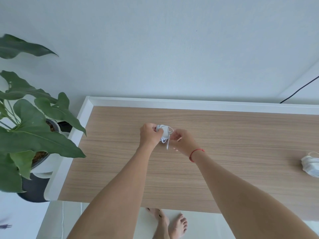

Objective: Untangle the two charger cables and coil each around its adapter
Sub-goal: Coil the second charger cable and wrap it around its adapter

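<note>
Charger [165, 132] in two hands [149, 136] [181, 142]; second charger [310, 165] apart.

Left hand [150, 135]: we are gripping the coiled charger [164, 131].
Right hand [183, 142]: we are pinching its cable [167, 144].
Arms: we are stretching both forward.

Two chargers: one charger [164, 132] in the hands at the table's centre, a second charger [310, 165] at 3 o'clock. Two hands: left hand [150, 135], right hand [181, 142]. One table [224, 169]. One red band [196, 152] on the right wrist. One plant [34, 135] at 9 o'clock; its pots [43, 163] overlap and cannot be counted. One black cord [300, 88] at 2 o'clock. Two bare feet [178, 225] at 6 o'clock.
</note>
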### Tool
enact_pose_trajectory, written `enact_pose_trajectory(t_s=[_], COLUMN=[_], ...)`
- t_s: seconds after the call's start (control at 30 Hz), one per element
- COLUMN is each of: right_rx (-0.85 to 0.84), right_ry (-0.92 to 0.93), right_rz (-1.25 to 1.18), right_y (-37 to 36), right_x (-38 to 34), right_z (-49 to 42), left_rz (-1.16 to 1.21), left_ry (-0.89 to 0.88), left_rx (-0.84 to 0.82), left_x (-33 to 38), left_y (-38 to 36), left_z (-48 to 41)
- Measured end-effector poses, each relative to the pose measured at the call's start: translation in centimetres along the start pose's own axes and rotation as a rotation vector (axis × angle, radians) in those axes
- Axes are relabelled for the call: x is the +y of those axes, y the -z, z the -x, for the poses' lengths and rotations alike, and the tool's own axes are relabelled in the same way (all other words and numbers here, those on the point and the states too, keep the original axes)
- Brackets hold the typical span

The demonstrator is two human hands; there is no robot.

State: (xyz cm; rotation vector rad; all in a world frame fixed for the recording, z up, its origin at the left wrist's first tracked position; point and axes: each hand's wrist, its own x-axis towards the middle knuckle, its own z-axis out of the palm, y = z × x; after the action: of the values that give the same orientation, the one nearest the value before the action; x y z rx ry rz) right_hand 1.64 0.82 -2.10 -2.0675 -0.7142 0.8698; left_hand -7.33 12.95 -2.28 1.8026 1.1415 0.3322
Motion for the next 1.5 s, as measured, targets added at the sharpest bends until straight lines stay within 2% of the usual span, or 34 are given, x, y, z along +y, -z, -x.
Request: enact_pose_trajectory(t_s=[0.1,0.2,0.37,0.53,0.67,0.8,0.9,1.0,1.07,1.3,1.5], right_rx=[-0.156,-0.196,-0.011,0.18,0.239,0.253,0.166,0.037,0.001,0.037,0.128], right_ry=[0.199,0.289,0.365,0.505,0.539,0.673,0.583,0.289,0.209,0.137,0.157], right_rz=[0.398,0.579,0.611,0.422,0.366,0.494,0.427,0.156,0.07,0.133,0.09], right_y=[-0.5,-0.8,-1.3,-1.8,-2.0,-1.6,-1.1,-0.1,0.4,0.3,-0.9], right_x=[0.5,1.1,1.6,1.0,-0.1,0.0,-0.8,-2.1,-2.6,-3.3,-2.8], right_z=[0.1,0.3,0.5,0.7,0.7,1.0,0.7,-0.2,-1.0,-2.0,-0.9], left_rz=[-0.002,0.0,0.014,0.02,0.038,0.019,0.007,0.022,0.039,0.022,0.157], left_ry=[0.01,0.019,0.006,0.009,0.037,0.018,-0.006,-0.021,-0.016,-0.066,0.048], left_rx=[-0.004,-0.002,0.0,-0.01,-0.019,-0.025,-0.034,-0.048,-0.061,-0.103,-0.09], left_x=[-0.1,0.4,0.1,0.3,0.4,0.3,0.2,0.0,0.0,-0.3,-0.6], left_y=[-0.1,0.0,-0.1,-0.1,0.0,-0.1,-0.1,0.1,0.3,0.8,0.5], left_z=[-0.1,0.2,0.2,-0.1,-0.2,-0.3,-0.2,0.0,0.0,0.4,0.2])
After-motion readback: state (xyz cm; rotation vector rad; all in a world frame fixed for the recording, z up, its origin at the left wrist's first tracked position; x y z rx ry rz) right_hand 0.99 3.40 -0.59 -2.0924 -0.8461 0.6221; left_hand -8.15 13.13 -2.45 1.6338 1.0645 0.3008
